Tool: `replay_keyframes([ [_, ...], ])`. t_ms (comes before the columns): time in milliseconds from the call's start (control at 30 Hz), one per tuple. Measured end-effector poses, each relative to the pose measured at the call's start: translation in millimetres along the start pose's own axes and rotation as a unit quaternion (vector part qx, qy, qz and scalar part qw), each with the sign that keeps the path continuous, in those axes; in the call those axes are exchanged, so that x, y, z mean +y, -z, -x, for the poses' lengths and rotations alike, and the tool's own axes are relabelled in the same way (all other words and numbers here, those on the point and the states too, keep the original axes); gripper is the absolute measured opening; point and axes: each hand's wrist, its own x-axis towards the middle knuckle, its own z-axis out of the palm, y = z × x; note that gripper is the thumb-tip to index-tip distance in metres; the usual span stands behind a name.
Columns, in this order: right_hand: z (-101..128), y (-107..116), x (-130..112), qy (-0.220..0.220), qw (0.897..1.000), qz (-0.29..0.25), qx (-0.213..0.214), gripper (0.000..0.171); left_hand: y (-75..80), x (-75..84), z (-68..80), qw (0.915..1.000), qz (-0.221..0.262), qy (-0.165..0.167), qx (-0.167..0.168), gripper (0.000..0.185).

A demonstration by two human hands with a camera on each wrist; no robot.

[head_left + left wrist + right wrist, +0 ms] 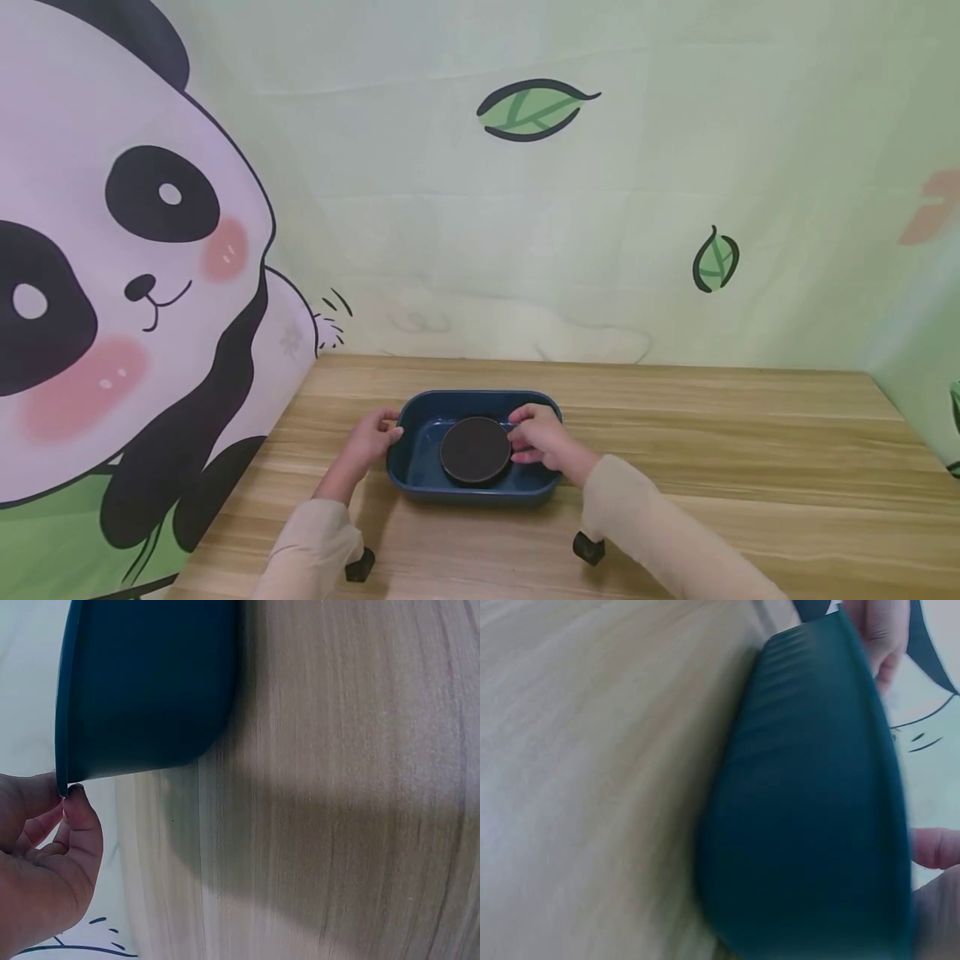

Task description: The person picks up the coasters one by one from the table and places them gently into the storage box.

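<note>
A dark blue rectangular tub [480, 497] with rounded corners and a raised rim stands on the wooden table. Inside it is a round black disc [475, 450], flat on top with a thin rim. My left hand [372, 437] pinches the tub's left rim; in the left wrist view the thumb and a finger [88, 829] meet at the rim's edge. My right hand [543, 437] reaches over the tub's right side, its loosely bent, spread fingertips right at the disc's right edge. The right wrist view, blurred, shows the tub's outer wall [802, 795] and part of the hand.
The wooden tabletop [720, 450] extends to the right of the tub. Behind it hangs a pale green cloth [420, 208] with printed leaves, and a large printed panda [172, 275] fills the left side. Small black blocks [588, 547] sit below the sleeves.
</note>
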Motion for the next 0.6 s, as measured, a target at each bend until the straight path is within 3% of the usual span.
replay_keyframes([
  [300,20.3,32.4,-6.1,0.038,0.997,-0.016,-0.072,0.030,-0.7,-1.2,-2.3,0.9998,-0.012,-0.009,0.014,0.030],
  [500,34.5,64.8,-12.1,0.059,0.993,0.014,-0.102,0.033,-1.3,-5.7,-1.6,0.9967,-0.045,-0.046,0.050,0.029],
  [600,41.0,83.8,-14.7,0.065,0.992,0.030,-0.106,0.028,-2.0,-9.5,-1.1,0.9967,-0.014,-0.046,0.066,0.029],
])
